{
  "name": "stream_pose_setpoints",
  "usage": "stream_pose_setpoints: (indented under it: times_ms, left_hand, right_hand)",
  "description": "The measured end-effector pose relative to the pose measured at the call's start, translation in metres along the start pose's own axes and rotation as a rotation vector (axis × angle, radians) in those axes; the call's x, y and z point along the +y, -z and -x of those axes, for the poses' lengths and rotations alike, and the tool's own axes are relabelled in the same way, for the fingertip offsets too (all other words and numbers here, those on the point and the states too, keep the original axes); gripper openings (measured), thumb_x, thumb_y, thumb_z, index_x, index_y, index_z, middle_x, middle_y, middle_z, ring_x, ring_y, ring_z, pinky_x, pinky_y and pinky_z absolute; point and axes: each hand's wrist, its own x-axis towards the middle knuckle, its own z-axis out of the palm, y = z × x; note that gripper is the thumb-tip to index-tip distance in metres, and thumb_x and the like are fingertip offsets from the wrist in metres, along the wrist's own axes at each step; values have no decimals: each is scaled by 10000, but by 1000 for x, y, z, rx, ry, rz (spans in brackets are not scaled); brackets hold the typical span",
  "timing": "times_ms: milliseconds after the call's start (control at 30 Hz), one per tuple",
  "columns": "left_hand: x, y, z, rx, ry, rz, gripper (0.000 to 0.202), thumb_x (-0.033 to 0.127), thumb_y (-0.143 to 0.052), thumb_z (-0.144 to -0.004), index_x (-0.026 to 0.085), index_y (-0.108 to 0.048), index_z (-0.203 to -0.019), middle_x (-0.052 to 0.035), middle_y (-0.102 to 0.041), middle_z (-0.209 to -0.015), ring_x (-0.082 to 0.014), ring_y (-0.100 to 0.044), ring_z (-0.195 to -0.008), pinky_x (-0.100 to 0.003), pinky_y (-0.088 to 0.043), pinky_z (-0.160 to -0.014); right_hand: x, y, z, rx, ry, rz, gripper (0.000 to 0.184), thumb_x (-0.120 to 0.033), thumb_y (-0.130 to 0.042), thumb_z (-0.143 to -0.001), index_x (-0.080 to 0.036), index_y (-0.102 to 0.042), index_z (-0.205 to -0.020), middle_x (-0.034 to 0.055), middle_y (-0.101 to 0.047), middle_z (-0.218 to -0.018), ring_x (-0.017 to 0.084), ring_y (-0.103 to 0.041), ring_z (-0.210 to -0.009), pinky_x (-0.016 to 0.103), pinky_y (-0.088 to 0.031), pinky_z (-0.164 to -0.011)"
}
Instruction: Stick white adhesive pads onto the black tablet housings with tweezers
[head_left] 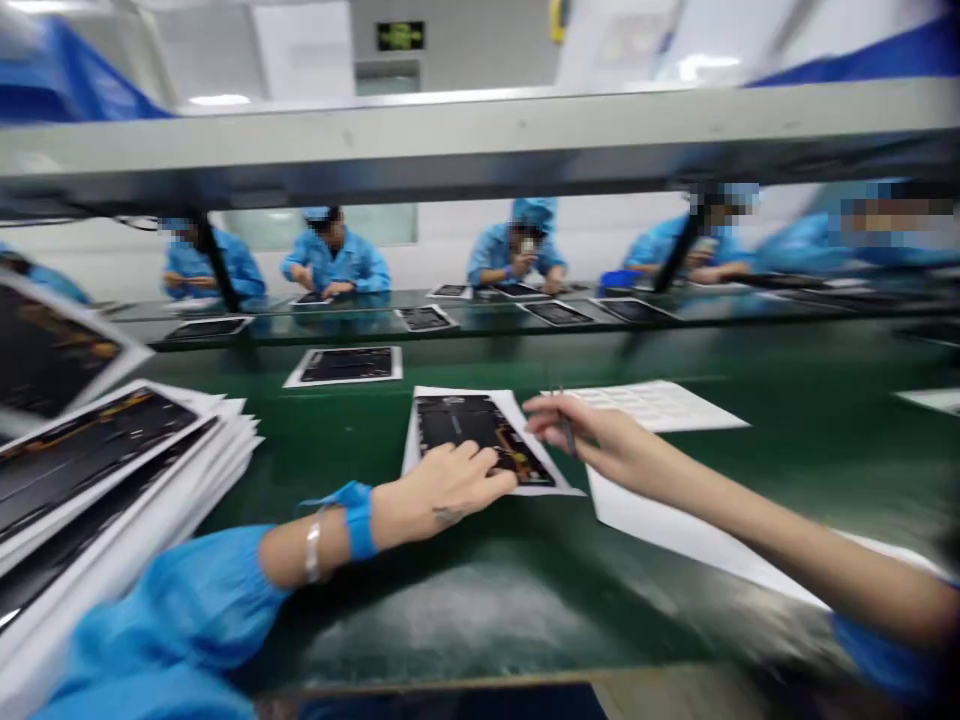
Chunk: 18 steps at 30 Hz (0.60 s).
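A dark rectangular panel in a white tray [465,420] lies on the green belt in front of me. My left hand [442,485] rests on its near edge, fingers pressed flat and together on the panel. My right hand [581,435] hovers at the panel's right edge, pinching a thin dark tool like tweezers [566,425]. A blue wrist strap [358,518] and a bracelet circle my left wrist.
A tilted stack of similar panels in white trays [97,480] fills the left. White sheets [660,405] lie to the right. Another panel [346,365] sits farther up the belt. Several people in blue coats sit across a second line [450,305]. A metal shelf [480,140] runs overhead.
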Motion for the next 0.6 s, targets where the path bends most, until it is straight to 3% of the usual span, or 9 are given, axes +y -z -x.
stream_pose_setpoints:
  times_ms: [100, 167, 267, 367, 467, 533, 600]
  left_hand:
    - [35, 24, 20, -130, -74, 109, 237, 50, -423, -905, 191, -504, -1076, -68, -586, -981, -213, -543, -791, -301, -387, -586]
    - [57, 27, 31, -167, -100, 131, 242, 77, -459, -891, 205, -507, -1091, -76, -601, -969, -226, -561, -792, -296, -379, -557]
    - [84, 19, 41, -237, -164, 151, 136, 131, -467, -910, 212, -535, -995, -68, -617, -836, -218, -572, -685, -275, -312, -472]
    - [93, 16, 45, -245, -248, 147, 117, 170, -448, -935, 209, -555, -909, -62, -620, -761, -213, -564, -614, -289, -306, -455]
    - [81, 26, 21, -264, -336, 210, 101, 241, -487, -946, 224, -584, -968, -30, -632, -752, -193, -542, -560, -307, -357, -486]
    - [65, 30, -16, -262, -366, 270, 113, 303, -529, -948, 234, -589, -1015, -16, -642, -794, -183, -568, -608, -294, -400, -544]
    - [49, 25, -64, -187, -394, 280, 144, 315, -540, -958, 196, -604, -1007, -66, -659, -930, -211, -616, -802, -299, -450, -663]
  right_hand:
    - [-1, 42, 33, 258, -224, -190, 539, -647, -585, -817, -215, -623, -1137, 68, -734, -814, 212, -671, -704, 341, -531, -666]
    - [8, 62, 56, 368, -346, -189, 582, -719, -585, -785, -187, -688, -998, 48, -686, -671, 170, -589, -564, 309, -487, -565]
    - [28, 76, 86, 487, -432, -142, 565, -741, -626, -734, -182, -706, -723, 41, -626, -620, 139, -512, -550, 285, -440, -535]
    - [50, 77, 109, 541, -532, -228, 518, -696, -717, -672, -185, -739, -753, 40, -636, -667, 150, -542, -608, 294, -478, -590]
    - [70, 72, 122, 556, -612, -304, 493, -630, -782, -636, -168, -755, -806, 36, -648, -692, 147, -560, -630, 299, -506, -629]
    - [83, 69, 126, 573, -632, -326, 491, -632, -777, -639, -157, -748, -761, 54, -678, -756, 143, -573, -659, 297, -518, -658]
    - [94, 68, 127, 566, -643, -338, 497, -647, -764, -642, -155, -737, -712, 79, -715, -883, 143, -599, -710, 290, -526, -696]
